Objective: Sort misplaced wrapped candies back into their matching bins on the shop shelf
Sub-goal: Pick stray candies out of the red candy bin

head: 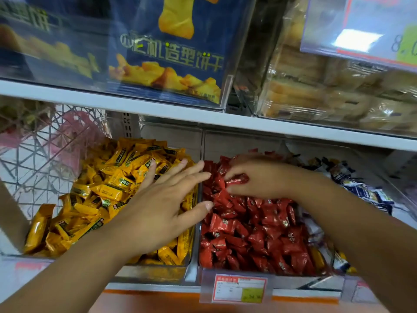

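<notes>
Right hand (pixel 255 177): reached into the red bin (pixel 300 281), fingers curled. Thumb and fingertips pinched one red-wrapped candy (pixel 237 179) at the top of the pile, toward the back left of that bin. The pinched candy lay against the other red candies (pixel 259 236); could not tell whether it was lifted clear of them.

Left hand (pixel 162 199): released, holding nothing, fingers straight and spread. It lay over the right half of the yellow candies (pixel 101 188) in the yellow bin (pixel 153 275). Fingertips pointed back and to the right, the longest reaching the divider between the two bins. The thumb tip extended over the left edge of the red pile, near the right hand but apart from it.

The bins stood side by side on the lower shelf, walls touching, each heaped nearly full. One yellow wrapper (pixel 317 259) showed at the front right of the red bin, against the clear wall; could not tell which side of the wall it was on.

Just right of the red bin, under the right forearm, lay white and dark-blue wrapped candies (pixel 361 193). A price tag (pixel 239 288) hung on the shelf edge below the red bin. A white wire basket (pixel 45 154) stood left of the yellow bin. On the shelf above were a blue biscuit box (pixel 167 53) and, to its right, wrapped pastries (pixel 327 91) in a clear container.
</notes>
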`<state>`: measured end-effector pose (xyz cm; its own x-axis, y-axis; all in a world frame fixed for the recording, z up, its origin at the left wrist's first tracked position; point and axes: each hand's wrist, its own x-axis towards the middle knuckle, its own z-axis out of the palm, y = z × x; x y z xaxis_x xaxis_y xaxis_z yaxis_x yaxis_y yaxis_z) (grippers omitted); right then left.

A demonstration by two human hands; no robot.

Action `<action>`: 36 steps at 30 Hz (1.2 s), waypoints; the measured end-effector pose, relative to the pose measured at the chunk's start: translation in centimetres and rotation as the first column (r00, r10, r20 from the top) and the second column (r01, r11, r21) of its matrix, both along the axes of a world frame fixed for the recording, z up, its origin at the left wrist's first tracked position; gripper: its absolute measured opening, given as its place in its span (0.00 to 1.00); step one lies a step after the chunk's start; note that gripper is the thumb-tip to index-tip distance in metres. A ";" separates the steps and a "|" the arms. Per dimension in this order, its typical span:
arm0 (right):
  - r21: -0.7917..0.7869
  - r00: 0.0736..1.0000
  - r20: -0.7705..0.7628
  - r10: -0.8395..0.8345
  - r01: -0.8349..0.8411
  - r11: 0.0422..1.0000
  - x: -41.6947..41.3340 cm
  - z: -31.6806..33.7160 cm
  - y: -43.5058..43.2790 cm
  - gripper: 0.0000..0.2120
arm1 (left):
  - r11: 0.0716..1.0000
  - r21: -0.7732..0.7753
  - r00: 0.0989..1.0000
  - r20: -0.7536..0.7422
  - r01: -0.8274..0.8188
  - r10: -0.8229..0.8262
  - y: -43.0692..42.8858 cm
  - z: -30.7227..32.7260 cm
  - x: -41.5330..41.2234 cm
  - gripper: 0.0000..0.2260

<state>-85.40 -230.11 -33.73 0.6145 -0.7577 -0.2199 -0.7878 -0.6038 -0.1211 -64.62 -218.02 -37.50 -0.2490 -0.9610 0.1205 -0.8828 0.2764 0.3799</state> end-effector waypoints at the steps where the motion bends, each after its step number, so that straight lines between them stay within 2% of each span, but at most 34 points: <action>1: -0.081 0.997 0.057 0.059 -0.055 0.995 1.4 -0.7 -0.7 0.19 | 1.000 0.001 1.000 0.005 0.001 -0.001 0.0 0.0 -0.1 0.34; 3: -0.121 0.991 0.031 0.130 -0.126 0.985 3.9 -2.9 -1.6 0.21 | 1.000 -0.011 1.000 0.014 -0.006 0.006 -0.1 0.0 -0.1 0.33; 6: -0.047 0.961 -0.262 0.089 -0.105 0.993 3.8 -5.2 -2.1 0.30 | 0.999 -0.050 0.998 0.051 -0.021 0.024 -0.1 0.0 -0.1 0.32; 8: -0.027 0.938 -0.332 0.102 -0.118 0.993 2.0 -5.0 -2.1 0.26 | 0.998 -0.053 0.998 0.057 -0.016 0.019 -0.2 0.1 0.0 0.32; 11: 0.039 0.921 -0.373 0.115 -0.109 0.993 -0.5 -3.7 -1.6 0.21 | 0.999 -0.038 0.999 0.050 -0.015 0.017 -0.1 0.3 0.1 0.32; 15: 0.081 0.897 -0.435 0.079 -0.049 0.996 -2.6 -2.0 -0.1 0.23 | 1.000 0.008 0.998 0.057 -0.007 0.006 0.0 0.4 0.4 0.33; 16: 0.115 0.912 -0.406 0.066 -0.021 0.993 -2.4 -1.5 -0.1 0.23 | 1.000 0.022 0.999 0.053 -0.002 0.001 0.0 0.4 0.4 0.33; 18: 0.178 0.980 -0.195 0.043 -0.008 0.984 -1.2 -1.0 -0.9 0.20 | 0.999 0.042 0.999 0.039 0.007 -0.008 0.0 0.4 0.3 0.34; 20: 0.003 0.997 -0.017 0.071 -0.070 0.998 0.9 -1.6 -2.7 0.17 | 0.999 0.046 1.000 0.029 0.010 -0.011 0.0 0.4 0.2 0.33; 22: -0.153 0.996 -0.002 0.094 -0.093 0.984 3.1 -3.0 -3.6 0.17 | 0.999 0.045 1.000 0.027 0.012 -0.014 0.0 0.3 0.3 0.33; 24: -0.101 0.988 -0.081 0.128 -0.136 0.986 4.7 -4.7 -3.6 0.22 | 0.999 0.031 1.000 0.018 0.012 -0.012 0.0 0.2 0.4 0.32; 26: -0.044 0.958 -0.267 0.103 -0.119 0.992 4.9 -5.4 -3.3 0.28 | 1.000 0.011 1.000 0.019 0.006 -0.007 0.1 0.2 0.4 0.31; 28: -0.013 0.925 -0.365 0.102 -0.114 0.993 3.9 -4.9 -3.4 0.28 | 1.000 0.007 0.999 0.032 -0.002 0.002 0.0 0.3 0.4 0.31; 31: 0.064 0.889 -0.438 0.133 -0.117 0.991 1.7 -3.9 -2.8 0.24 | 1.000 0.012 0.998 0.055 -0.011 0.011 0.0 0.4 0.4 0.32; 36: 0.033 0.862 -0.490 0.129 -0.129 0.991 -1.2 -3.2 -1.3 0.25 | 1.000 0.014 0.997 0.072 -0.017 0.016 0.1 0.3 0.5 0.33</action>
